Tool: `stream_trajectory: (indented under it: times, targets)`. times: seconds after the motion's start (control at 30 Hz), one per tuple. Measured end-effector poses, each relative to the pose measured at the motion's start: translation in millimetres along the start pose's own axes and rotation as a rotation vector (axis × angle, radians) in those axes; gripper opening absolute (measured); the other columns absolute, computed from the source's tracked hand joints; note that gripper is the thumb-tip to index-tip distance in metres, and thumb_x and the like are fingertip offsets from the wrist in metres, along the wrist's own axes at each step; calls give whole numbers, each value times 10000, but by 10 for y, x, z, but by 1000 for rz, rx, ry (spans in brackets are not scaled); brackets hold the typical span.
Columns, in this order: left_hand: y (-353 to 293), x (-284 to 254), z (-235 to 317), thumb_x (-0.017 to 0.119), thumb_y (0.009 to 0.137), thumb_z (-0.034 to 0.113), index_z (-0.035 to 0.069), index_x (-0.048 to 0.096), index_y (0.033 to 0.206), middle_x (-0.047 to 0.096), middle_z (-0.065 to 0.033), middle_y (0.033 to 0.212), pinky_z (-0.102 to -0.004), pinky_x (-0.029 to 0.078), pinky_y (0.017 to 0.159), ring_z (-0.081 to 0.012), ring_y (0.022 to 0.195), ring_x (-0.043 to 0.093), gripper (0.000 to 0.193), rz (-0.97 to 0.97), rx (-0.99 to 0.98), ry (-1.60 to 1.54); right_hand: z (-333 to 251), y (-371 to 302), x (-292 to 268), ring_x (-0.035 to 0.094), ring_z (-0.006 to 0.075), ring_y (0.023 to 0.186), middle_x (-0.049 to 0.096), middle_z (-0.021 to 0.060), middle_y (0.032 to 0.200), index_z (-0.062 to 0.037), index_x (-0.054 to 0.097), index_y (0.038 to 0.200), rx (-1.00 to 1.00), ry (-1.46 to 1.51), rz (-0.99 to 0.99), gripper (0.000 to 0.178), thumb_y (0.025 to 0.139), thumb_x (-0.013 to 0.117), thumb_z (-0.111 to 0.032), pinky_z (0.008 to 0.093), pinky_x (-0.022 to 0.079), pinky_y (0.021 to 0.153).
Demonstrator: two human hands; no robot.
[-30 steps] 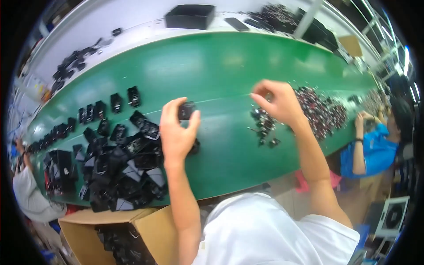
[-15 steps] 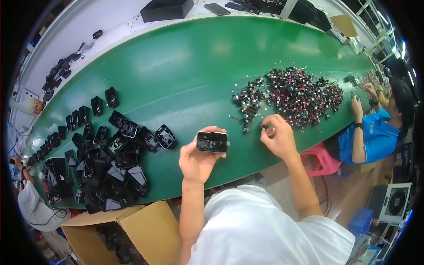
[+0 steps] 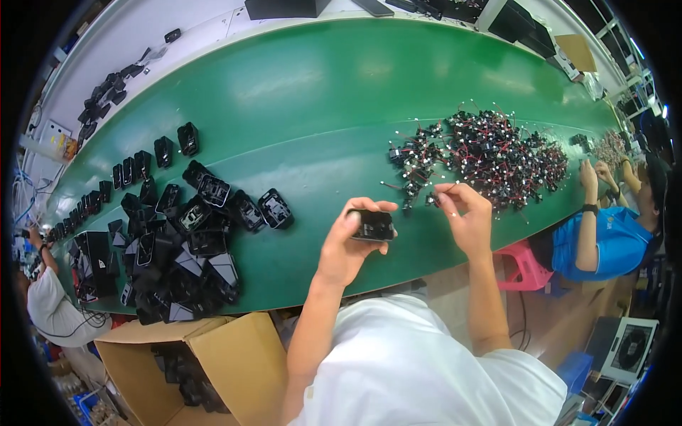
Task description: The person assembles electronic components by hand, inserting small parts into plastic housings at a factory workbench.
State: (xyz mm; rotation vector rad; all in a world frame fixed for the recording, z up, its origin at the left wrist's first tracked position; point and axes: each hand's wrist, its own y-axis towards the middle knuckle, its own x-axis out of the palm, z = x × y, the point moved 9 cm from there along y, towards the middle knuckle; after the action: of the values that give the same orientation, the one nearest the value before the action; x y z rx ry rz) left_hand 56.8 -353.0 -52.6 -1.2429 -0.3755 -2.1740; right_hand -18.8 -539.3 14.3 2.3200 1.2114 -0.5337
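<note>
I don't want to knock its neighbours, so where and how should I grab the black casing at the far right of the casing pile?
Probably grip the black casing by its short outer end walls, coming from the right: bare green tabletop lies there, while another casing crowds its left, and its open side faces up, showing inner parts.

Workshop: part piles [image 3: 490,153] along bench [image 3: 320,78]

– Here's the long green table [image 3: 341,78], stretching left to right!
– And a white ledge [image 3: 206,37] running along its far side!
– Pink stool [image 3: 524,253], near right, glossy brownish floor [image 3: 560,314] beside it.
– Bright lights [image 3: 664,111] gleaming, far right!
</note>
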Motion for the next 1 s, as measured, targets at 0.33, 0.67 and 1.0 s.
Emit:
stream_trajectory:
  times: [0.33, 0.67, 1.0]
  targets:
    - [166, 115, -134, 687, 897, 153, 17, 630, 1069, 647, -41, 1030, -254, 485, 819, -114, 908, 602, 227, 24, -47, 410, -636, -114, 243, 714, 207, 802, 736, 95, 904, -19, 738, 917, -351, 47, -94, 174, 760, 765, 51, 292, 566, 699]
    - [-61, -18, 279, 738, 843, 43, 15, 620, 1070, 672, -78, 1044, -279, 497, 874, -117, 954, 619, 257, 115, 213, 588, -520, -20, 339, 678, 203, 810, 709, 126, 882, 44, 689, 877, -259, 248, -53, 122, 785, 700, 123, 297, 541, 736]
    - [-325, -50, 760, 639, 972, 394, 28, 601, 1065, 650, -98, 1102, -255, 501, 765, -140, 891, 616, 379, 288, 554, 776, -1247, -212, 474, 675, 245, 761, 715, 123, 870, -14, 690, 869, -729, 241, -63, 255, 676, 761, 136, 324, 543, 666]
